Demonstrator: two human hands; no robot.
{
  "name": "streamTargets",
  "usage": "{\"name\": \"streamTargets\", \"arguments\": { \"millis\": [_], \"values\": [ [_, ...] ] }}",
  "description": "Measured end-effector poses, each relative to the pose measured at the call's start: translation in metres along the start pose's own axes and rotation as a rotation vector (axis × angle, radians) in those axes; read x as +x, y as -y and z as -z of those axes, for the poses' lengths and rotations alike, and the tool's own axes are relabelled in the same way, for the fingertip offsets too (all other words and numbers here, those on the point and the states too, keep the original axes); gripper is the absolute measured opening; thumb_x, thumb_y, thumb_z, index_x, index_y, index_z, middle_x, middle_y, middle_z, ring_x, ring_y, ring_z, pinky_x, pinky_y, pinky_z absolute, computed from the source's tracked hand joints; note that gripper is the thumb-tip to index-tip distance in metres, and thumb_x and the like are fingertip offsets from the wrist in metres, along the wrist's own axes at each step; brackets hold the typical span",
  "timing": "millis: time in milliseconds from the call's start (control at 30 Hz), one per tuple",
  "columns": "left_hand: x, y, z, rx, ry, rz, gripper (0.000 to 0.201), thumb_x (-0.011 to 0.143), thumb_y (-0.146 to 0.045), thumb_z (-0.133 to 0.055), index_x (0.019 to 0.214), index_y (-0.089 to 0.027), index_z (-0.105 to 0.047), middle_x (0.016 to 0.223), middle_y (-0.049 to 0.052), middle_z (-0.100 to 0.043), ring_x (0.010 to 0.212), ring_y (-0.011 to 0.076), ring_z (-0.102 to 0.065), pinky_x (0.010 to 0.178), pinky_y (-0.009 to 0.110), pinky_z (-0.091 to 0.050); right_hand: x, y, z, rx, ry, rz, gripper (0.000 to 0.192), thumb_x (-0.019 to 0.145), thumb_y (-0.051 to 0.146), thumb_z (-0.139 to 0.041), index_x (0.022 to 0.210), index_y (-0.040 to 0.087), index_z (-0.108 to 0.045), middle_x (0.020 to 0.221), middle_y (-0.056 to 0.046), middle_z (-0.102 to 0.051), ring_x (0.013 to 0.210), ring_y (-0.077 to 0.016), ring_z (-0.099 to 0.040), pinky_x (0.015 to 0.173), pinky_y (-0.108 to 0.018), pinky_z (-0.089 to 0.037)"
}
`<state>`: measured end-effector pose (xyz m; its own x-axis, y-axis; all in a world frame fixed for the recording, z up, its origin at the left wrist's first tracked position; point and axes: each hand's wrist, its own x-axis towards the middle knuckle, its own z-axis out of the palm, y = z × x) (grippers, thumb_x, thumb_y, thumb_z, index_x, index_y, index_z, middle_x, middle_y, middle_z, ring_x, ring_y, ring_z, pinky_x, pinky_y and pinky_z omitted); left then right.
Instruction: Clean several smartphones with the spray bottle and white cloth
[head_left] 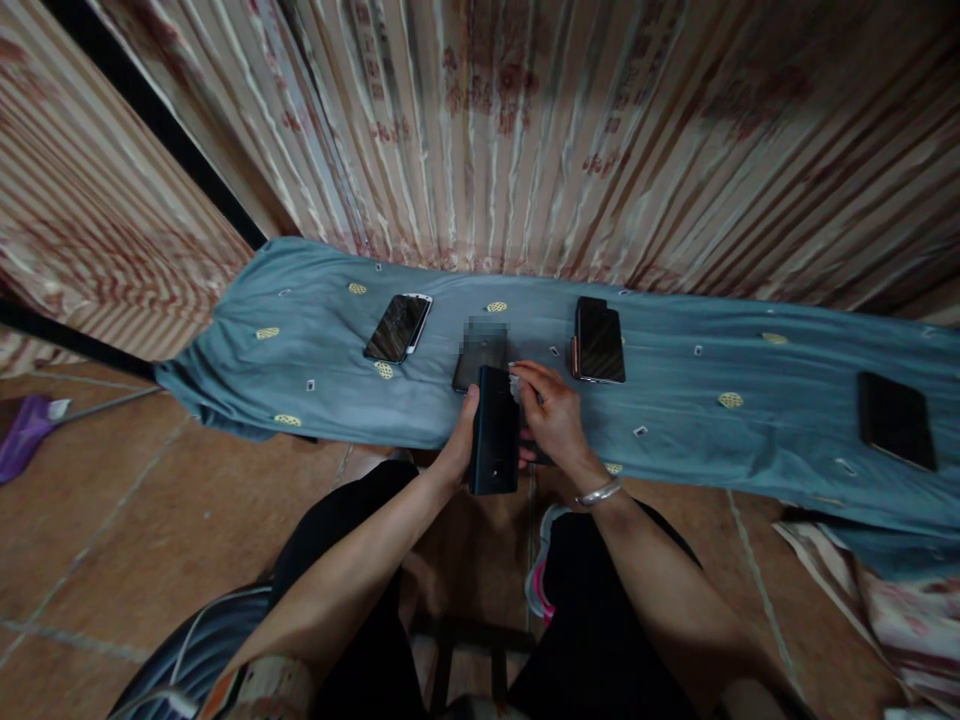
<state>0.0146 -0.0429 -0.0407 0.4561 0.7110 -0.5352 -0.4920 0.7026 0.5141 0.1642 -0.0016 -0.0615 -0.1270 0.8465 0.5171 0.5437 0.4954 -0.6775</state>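
Near the centre of the frame, a dark phone [494,450] is held over the near edge of a blue cloth. It is gripped along its left side by the left hand [457,440], whose fingertips are seen past the phone's right edge. A small pale scrap [514,385] is pinched at the phone's upper right edge by the right hand [553,412]; whether the two hands touch cannot be told. A silver bracelet [600,492] is worn on the right wrist.

Just above the held phone, a grey device [469,372] is partly covered by a blurred patch. To its left, a white-edged phone [400,328] is laid at a slant; to its right, overlapping dark devices [601,343] are set down. Another dark device [896,420] is placed at the far right. All are supported by the patterned blue cloth [675,440], backed by a striped curtain [510,150] across the top. At the left edge, a purple object [26,437] is seen on the tiled floor [142,520].
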Motion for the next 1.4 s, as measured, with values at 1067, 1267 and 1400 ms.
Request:
{"name": "streamTargets", "arguments": {
  "millis": [1067, 1267, 1400],
  "values": [
    [-0.003, 0.01, -0.006, 0.066, -0.05, 0.037, 0.073, 0.097, -0.065, -0.027, 0.119, -0.011, -0.07, 0.076, 0.013, -0.077, 0.07, 0.026, -0.074, 0.065, 0.034, -0.058, 0.001, 0.012, -0.002, -0.002, 0.033, 0.088, 0.032, 0.099, 0.027, -0.045, 0.116, 0.026, -0.072, 0.121, -0.007, -0.073, 0.112, -0.0228, -0.066, 0.102, -0.043, -0.052],
    [-0.004, 0.013, -0.009, 0.034, -0.104, 0.056, 0.067, 0.097, -0.062, -0.032, 0.12, -0.011, -0.069, 0.078, 0.014, -0.077, 0.076, 0.0279, -0.076, 0.069, 0.036, -0.06, 0.003, 0.019, -0.005, 0.0, 0.064, 0.106, 0.032, 0.099, 0.029, -0.046, 0.117, 0.028, -0.072, 0.123, -0.006, -0.072, 0.115, -0.023, -0.065, 0.105, -0.045, -0.049],
    [-0.005, 0.01, -0.01, 0.041, -0.098, 0.058, 0.071, 0.096, -0.065, -0.029, 0.121, -0.011, -0.069, 0.078, 0.014, -0.077, 0.079, 0.0284, -0.076, 0.071, 0.036, -0.06, 0.004, 0.018, -0.004, 0.033, 0.055, 0.089, 0.032, 0.1, 0.029, -0.046, 0.119, 0.028, -0.072, 0.122, -0.005, -0.073, 0.115, -0.0221, -0.066, 0.104, -0.044, -0.05]
  ]
}}
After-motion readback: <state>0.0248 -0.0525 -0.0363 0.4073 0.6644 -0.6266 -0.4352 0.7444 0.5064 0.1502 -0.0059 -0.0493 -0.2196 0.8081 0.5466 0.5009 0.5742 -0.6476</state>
